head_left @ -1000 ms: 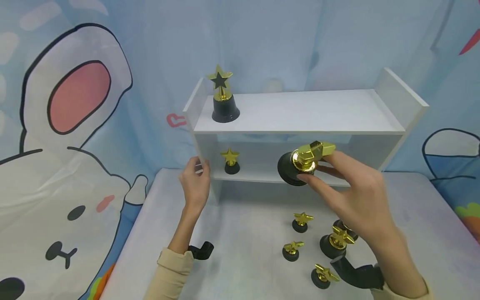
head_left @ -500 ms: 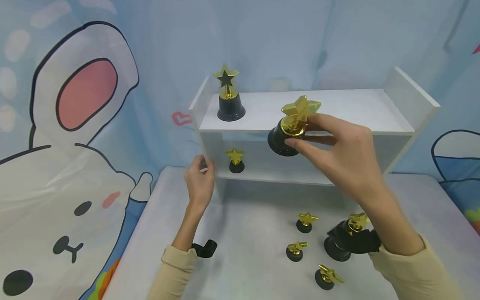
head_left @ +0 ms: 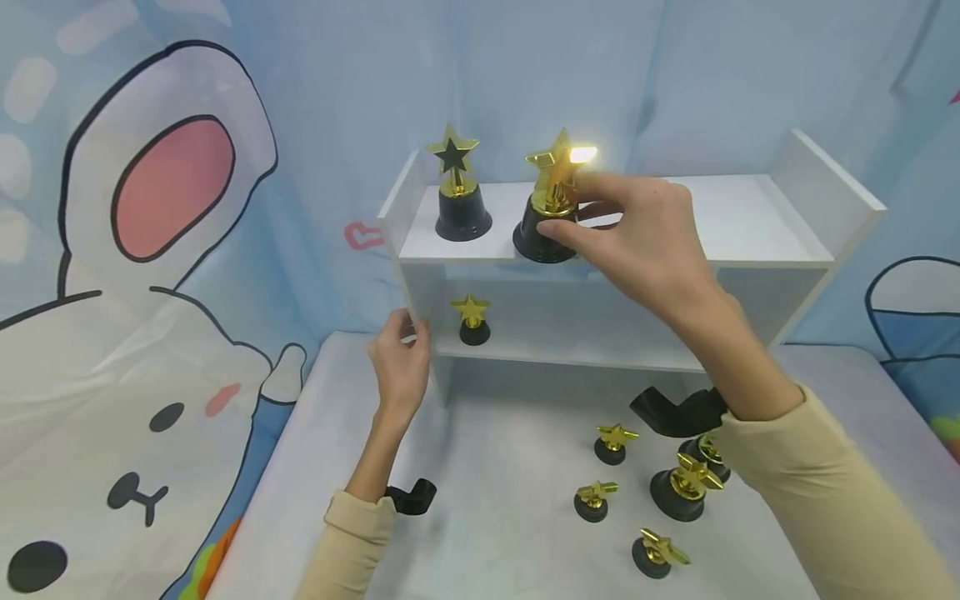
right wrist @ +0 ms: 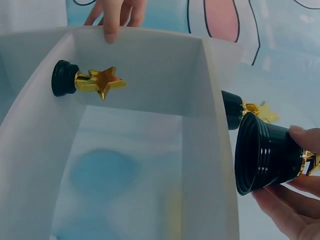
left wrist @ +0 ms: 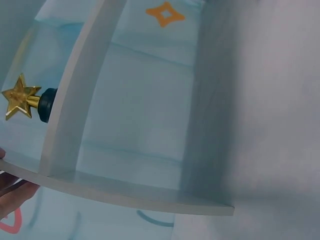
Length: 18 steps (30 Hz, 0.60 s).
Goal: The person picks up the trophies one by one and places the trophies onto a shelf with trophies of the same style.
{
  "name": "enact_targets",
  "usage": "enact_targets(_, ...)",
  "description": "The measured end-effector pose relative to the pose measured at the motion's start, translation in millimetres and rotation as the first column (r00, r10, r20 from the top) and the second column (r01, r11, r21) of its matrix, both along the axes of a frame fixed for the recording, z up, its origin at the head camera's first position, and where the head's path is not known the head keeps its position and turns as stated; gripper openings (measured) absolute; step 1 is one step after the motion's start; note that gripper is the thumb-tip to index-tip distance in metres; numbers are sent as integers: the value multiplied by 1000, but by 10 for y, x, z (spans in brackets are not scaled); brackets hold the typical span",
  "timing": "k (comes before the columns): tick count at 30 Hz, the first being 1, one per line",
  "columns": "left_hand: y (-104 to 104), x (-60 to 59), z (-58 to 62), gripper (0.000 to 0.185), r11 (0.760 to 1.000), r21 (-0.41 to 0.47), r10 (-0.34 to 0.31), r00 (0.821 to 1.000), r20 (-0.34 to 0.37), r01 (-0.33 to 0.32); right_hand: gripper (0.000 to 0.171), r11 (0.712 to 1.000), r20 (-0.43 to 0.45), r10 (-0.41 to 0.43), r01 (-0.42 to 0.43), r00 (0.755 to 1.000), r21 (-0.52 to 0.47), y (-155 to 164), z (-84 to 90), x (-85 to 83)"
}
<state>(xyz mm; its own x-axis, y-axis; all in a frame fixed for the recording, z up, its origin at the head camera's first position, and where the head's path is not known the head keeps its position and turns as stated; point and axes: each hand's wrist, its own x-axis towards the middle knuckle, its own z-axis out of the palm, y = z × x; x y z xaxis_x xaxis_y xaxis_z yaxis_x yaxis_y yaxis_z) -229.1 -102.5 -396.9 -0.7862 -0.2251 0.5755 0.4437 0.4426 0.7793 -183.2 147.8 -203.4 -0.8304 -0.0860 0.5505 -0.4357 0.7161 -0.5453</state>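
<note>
My right hand (head_left: 648, 237) pinches a large gold star trophy (head_left: 546, 229) by its black base and gold neck. The trophy is upright at the front edge of the top shelf; in the right wrist view its hollow base (right wrist: 270, 152) faces the camera beside the shelf edge. To its left stands another large star trophy (head_left: 462, 212). A small star trophy (head_left: 474, 332) sits on the lower shelf. My left hand (head_left: 401, 362) grips the left side panel of the white shelf unit (head_left: 637, 221), its thumb over the panel's edge in the right wrist view.
On the white table (head_left: 510, 500) under and before the shelf stand several more trophies, among them a small one (head_left: 610, 450) and a larger one (head_left: 678, 493), partly near my right sleeve (head_left: 817, 483). A blue cartoon curtain (head_left: 322, 100) hangs behind.
My right hand has lifted the large trophy up and left, from before the lower shelf to the top shelf's front edge, turning it upright. The left hand keeps its hold on the panel.
</note>
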Motion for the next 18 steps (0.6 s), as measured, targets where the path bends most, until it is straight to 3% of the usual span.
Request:
enact_targets(10,23,-11,-9,18,1000,2,9,1000,10,-9,31,1000,47,4,-4,999,6,-47,31,-251)
enact_targets(18,44,13,-14,18,1000,-3,-5,999,32,5,31,1000,73,-5,3,997,26,-44,1,-319)
